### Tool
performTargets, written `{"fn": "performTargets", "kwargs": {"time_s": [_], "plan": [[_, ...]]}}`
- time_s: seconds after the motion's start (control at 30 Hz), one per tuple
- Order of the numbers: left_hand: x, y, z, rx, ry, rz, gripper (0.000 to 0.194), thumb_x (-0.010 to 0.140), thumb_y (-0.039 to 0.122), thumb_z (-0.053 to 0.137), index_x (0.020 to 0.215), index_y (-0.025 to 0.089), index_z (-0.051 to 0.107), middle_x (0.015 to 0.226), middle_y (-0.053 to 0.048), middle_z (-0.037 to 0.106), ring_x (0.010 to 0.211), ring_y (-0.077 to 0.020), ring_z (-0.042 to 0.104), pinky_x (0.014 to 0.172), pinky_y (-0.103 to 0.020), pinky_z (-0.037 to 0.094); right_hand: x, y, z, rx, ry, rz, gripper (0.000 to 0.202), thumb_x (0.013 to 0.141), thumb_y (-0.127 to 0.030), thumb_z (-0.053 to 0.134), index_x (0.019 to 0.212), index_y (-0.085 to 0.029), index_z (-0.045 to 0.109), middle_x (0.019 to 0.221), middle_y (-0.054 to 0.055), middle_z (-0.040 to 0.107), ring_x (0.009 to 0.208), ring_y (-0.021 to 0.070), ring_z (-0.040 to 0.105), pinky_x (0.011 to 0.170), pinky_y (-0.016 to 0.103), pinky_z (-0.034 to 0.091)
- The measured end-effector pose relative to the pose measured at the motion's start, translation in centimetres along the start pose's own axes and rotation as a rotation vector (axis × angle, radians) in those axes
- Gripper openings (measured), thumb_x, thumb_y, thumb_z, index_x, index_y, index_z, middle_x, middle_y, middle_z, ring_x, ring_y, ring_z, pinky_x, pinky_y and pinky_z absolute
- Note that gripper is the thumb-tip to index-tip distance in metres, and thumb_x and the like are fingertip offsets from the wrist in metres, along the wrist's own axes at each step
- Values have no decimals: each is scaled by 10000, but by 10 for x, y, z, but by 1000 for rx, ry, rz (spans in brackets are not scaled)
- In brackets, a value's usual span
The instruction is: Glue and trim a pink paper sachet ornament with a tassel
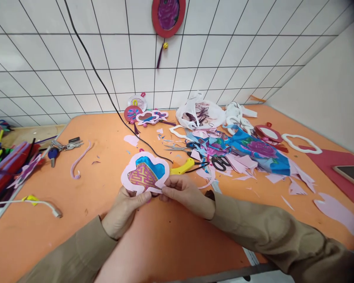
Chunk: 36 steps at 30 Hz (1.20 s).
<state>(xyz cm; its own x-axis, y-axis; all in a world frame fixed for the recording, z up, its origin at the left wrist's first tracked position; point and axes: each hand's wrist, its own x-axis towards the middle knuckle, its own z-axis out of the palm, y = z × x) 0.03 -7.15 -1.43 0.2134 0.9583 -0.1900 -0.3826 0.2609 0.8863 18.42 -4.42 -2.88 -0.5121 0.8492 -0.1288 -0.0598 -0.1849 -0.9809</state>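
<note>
Both my hands hold a cloud-shaped ornament point(146, 182) above the orange table. It has a pink paper border around blue and patterned magenta-and-gold fabric, with a small red loop at its top. My left hand point(124, 210) grips the lower left edge, thumb on the front. My right hand point(185, 193) pinches the lower right edge between thumb and fingers. What lies behind the ornament is hidden. Just beyond my right hand lies a yellow-handled glue gun point(183, 167), partly covered by the ornament and the hand.
Scissors point(178, 148), blue floral fabric point(258, 151) and pink paper scraps spread to the right. A white plastic bag point(199, 114) and finished ornaments point(149, 117) stand near the tiled wall. Keys point(53, 154) and a white cable point(54, 211) lie left. A black cord point(106, 92) crosses the table.
</note>
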Motion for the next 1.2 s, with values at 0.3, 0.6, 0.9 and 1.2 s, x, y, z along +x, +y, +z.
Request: {"fn": "performTargets", "kwargs": {"time_s": [0.3, 0.6, 0.9, 1.2], "plan": [[1, -2, -4, 31, -97, 12, 282, 735, 232, 770, 1004, 176, 704, 1016, -90, 725, 945, -235, 638, 872, -347, 494, -3, 3, -2, -4, -36, 2, 358, 764, -504, 680, 756, -151, 624, 688, 19, 629, 619, 112, 545, 593, 243, 442], [3, -5, -8, 21, -136, -23, 411, 716, 202, 787, 1114, 201, 680, 1171, -98, 690, 1103, -280, 609, 967, -401, 473, -5, -18, -7, 39, 31, -89, 405, 793, -564, 629, 838, -162, 604, 750, 32, 638, 691, 160, 627, 628, 291, 534], [1, 1, -10, -79, -130, -38, 317, 774, 367, 731, 1039, 196, 713, 1025, -98, 709, 883, -227, 637, 704, -308, 522, 0, -25, -9, -61, 164, -137, 368, 715, -494, 713, 629, -174, 554, 597, -7, 610, 538, 111, 566, 521, 240, 489], [8, 6, -11, -173, 82, -77, 168, 775, 308, 735, 815, 148, 767, 802, -60, 762, 714, -181, 677, 698, -278, 544, 1, -24, -8, 0, 101, -22, 288, 715, -425, 724, 730, -161, 613, 666, 10, 646, 589, 132, 609, 545, 261, 513]]}}
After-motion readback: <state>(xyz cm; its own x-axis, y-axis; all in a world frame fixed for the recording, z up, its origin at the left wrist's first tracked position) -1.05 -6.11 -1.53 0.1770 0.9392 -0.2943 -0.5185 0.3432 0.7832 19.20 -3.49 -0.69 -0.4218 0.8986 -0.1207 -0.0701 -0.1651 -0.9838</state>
